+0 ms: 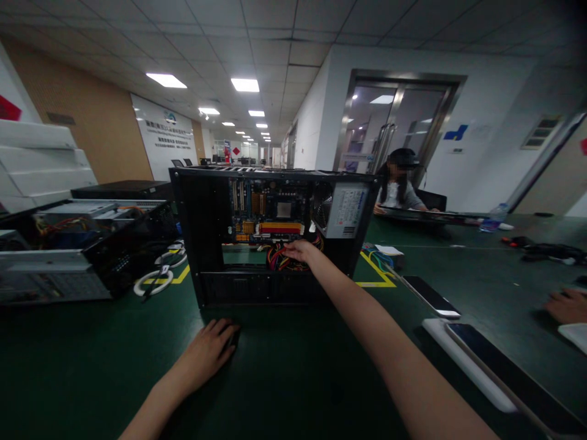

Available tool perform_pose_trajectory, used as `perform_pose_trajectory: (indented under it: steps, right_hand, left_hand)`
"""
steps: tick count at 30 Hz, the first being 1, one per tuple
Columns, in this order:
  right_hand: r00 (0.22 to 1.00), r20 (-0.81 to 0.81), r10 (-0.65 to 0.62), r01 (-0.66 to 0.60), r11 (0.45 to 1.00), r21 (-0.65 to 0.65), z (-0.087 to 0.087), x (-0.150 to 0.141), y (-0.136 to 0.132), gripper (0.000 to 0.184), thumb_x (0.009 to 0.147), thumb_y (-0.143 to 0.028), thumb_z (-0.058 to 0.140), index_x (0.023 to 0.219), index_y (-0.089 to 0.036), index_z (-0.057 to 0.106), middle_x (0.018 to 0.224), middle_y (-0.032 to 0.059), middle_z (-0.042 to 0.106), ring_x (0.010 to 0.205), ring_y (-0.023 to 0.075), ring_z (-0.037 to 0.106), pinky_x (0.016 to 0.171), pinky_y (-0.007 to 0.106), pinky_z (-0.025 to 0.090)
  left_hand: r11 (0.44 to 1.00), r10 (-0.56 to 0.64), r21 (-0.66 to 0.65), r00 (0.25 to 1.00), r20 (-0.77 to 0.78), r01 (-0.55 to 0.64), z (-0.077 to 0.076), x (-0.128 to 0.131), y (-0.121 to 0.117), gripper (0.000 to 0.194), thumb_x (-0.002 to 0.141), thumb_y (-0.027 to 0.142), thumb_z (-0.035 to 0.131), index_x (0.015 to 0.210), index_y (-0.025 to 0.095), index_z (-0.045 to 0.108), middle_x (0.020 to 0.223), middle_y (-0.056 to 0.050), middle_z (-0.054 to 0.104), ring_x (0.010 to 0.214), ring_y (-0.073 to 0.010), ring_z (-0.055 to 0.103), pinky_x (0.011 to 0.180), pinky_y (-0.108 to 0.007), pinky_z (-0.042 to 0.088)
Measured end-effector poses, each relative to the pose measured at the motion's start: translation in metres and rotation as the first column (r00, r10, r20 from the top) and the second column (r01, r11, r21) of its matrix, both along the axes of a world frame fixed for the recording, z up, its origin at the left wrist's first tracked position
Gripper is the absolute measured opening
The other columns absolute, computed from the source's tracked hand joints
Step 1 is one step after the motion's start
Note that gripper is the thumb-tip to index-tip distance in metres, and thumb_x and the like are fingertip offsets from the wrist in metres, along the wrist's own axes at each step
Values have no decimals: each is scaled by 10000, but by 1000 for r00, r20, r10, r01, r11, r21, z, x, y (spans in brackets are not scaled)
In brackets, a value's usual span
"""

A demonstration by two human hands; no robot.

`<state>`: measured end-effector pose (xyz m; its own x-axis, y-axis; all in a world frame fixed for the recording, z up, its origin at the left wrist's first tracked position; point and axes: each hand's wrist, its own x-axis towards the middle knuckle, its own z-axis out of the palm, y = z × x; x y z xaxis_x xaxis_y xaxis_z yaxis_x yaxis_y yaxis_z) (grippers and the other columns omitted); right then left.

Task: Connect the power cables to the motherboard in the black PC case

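An open black computer case point(236, 284) stands on its side edge in front of me, its inside facing me. My right hand point(300, 250) reaches into its lower part, fingers closed on a bundle of red, yellow and black power cables point(279, 260). Just above that hand is the motherboard point(268, 208) with a red and yellow memory slot area. The power supply point(347, 211) sits at the case's upper right. Flat on the green table rests my left hand point(213, 345), fingers stretched, holding nothing, close to the case's lower left corner.
Another opened case point(82, 256) lies at the left, beside a coiled white cable point(153, 282). On the right are phones point(431, 294), a white slab point(468, 363) and a bottle point(498, 217). A person point(400, 183) sits across; another person's hand point(568, 305) is at the right edge.
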<state>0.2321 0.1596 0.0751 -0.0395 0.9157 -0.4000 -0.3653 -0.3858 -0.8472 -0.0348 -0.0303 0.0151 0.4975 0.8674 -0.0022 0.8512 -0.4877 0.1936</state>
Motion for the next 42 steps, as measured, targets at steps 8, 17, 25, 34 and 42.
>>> perform_pose_trajectory:
  steps: [8,17,25,34,42]
  right_hand:
    - [998,-1,59,-59,996,-69,0,3,3,108,788,-12,396,782,-109,442,641,24,497,575,90,551,514,201,504]
    - [995,59,86,-81,994,-79,3,1,-2,110,790,-69,383,712,-133,429,582,16,479,528,86,525,481,180,476]
    - [973,171,156,-147,987,-61,2,0,-7,66,761,-115,445,700,-137,459,536,-4,473,457,76,484,456,178,434]
    - [961,267,-79,66,996,58,6,5,-23,82,781,-115,403,719,-138,453,539,-11,512,427,69,485,474,202,432]
    - [673,718,-181,-106,936,335,1,-9,-21,76,730,-75,446,719,-131,497,512,-29,509,335,36,409,385,155,352]
  left_hand:
    - [1000,4,-19,999,-53,-5,7,2,-2,403,818,357,364,1193,228,441,1207,-71,456,1088,-247,435,912,-403,340]
    - [1000,-1,-22,1000,-12,1,6,1,-2,396,817,361,367,1189,242,439,1197,-58,461,1079,-236,444,902,-403,353]
    - [1000,4,-19,1000,-11,-4,5,1,-1,402,814,371,365,1189,246,442,1203,-54,458,1098,-247,425,919,-417,334]
    - [1000,5,-4,1000,-20,-5,1,0,2,408,807,365,364,1185,240,452,1192,-58,467,1091,-265,428,917,-430,336]
    - [1000,0,-3,999,-45,0,5,1,-1,413,817,365,349,1195,227,442,1204,-74,457,1097,-270,425,903,-426,351]
